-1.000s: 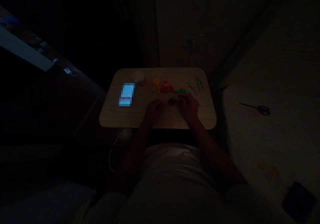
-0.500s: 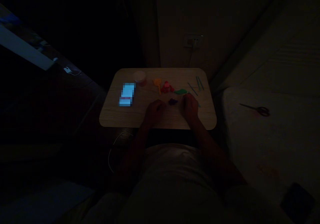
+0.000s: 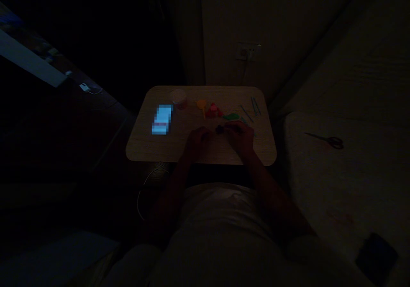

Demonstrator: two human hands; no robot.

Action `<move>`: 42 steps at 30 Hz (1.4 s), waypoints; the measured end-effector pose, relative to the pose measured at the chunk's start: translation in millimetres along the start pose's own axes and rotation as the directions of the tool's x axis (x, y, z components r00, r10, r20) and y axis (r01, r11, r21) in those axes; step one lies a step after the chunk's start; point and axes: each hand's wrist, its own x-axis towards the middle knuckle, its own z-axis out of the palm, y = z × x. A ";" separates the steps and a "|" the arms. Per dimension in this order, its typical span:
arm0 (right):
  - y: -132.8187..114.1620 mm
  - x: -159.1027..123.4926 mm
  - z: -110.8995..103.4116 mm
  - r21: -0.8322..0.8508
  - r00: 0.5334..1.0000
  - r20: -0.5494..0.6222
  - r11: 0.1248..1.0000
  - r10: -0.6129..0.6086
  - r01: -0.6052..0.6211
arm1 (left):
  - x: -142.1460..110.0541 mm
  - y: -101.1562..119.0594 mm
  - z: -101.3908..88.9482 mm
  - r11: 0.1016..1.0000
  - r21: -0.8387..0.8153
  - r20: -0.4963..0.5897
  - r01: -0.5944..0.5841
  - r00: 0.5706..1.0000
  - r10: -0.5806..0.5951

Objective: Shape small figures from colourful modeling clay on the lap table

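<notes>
A small dark purple lump (image 3: pixel 219 129), perhaps modelling clay, lies on the pale wooden table (image 3: pixel 160 150) between my hands. My right hand (image 3: pixel 241 137) reaches to its right side with the fingertips at its edge; whether they pinch it is too dark to tell. My left hand (image 3: pixel 197 141) rests on the table to the left of the lump, fingers curled, and anything inside them is hidden. Just beyond lie a green leaf-shaped piece (image 3: pixel 231 116), a red piece (image 3: pixel 214 110) and an orange piece (image 3: pixel 201 104) with a stem.
A lit, blurred phone-like screen (image 3: pixel 162 119) lies at the table's left, with a clear round tub (image 3: pixel 179 98) behind it. Several thin blue-green sticks (image 3: pixel 246 113) lie at the right. Scissors (image 3: pixel 333 142) rest on a light surface further right. A wall socket (image 3: pixel 248 51) is behind.
My right hand drew back from the purple lump to the right, then came back to its edge. My left hand stays nearly still. The view shifts slightly.
</notes>
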 end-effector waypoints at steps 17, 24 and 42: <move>7.5 -1.6 -0.7 -0.046 1.000 -0.018 0.999 0.021 -0.022 | -0.8 3.9 0.6 0.998 0.057 0.031 0.025 0.999 -0.026; 8.9 -2.4 2.6 0.063 0.995 -0.053 0.994 0.088 -0.084 | 0.0 6.9 -0.6 0.998 0.053 0.025 0.038 0.999 -0.040; 2.8 2.6 -0.3 -0.049 1.000 -0.012 0.998 0.028 -0.029 | 0.1 2.8 0.5 0.999 0.042 0.033 -0.011 0.999 0.010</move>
